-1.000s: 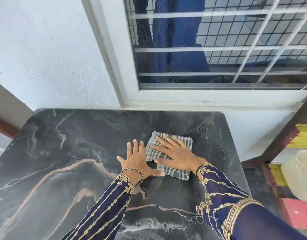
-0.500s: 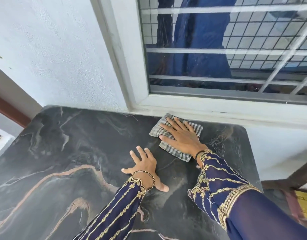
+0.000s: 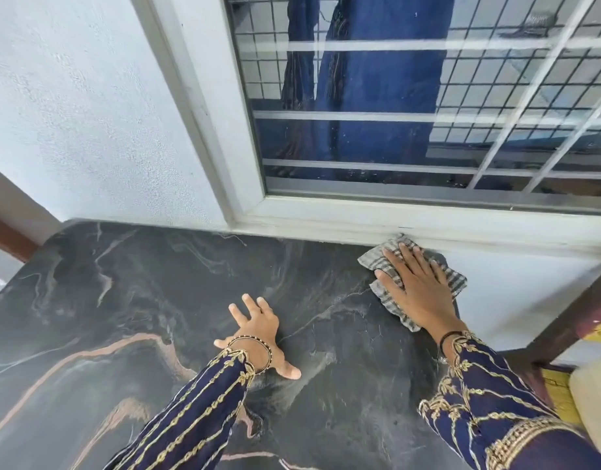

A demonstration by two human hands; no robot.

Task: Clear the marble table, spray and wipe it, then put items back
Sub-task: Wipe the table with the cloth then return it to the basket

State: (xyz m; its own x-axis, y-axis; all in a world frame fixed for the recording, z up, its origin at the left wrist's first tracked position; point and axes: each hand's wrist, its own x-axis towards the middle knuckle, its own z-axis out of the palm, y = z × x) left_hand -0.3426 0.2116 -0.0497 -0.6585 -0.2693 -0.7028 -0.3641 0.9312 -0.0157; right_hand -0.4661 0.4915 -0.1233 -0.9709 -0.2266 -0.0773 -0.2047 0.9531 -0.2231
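My right hand [image 3: 419, 290] lies flat on a folded grey-and-white checked cloth [image 3: 387, 262], its fingers [image 3: 399, 262] stretched out and spread, pressing the fabric down rather than gripping it. The cloth sits at the far right corner of the black marble tabletop [image 3: 122, 293] with its pale and copper-coloured veins; its far edge touches the white window sill [image 3: 326, 218], and its right side hangs a little past the tabletop's edge. My left hand [image 3: 258, 334] rests palm down near the middle of the tabletop, well apart from the cloth, fingers splayed, thumb out to the right, holding nothing. Both wrists carry thin dark bracelets, and both arms are in navy sleeves [image 3: 197, 422] stitched with gold embroidery. The marble around my hands shows a faint grey, streaky haze. Behind the tabletop stands a rough white wall [image 3: 88, 113], and to its right a window with white bars and wire mesh [image 3: 495, 96], where dark blue fabric shows in the glass. At the far right edge there is a dark wooden rail [image 3: 573, 320] and something yellow, too cropped to make out.
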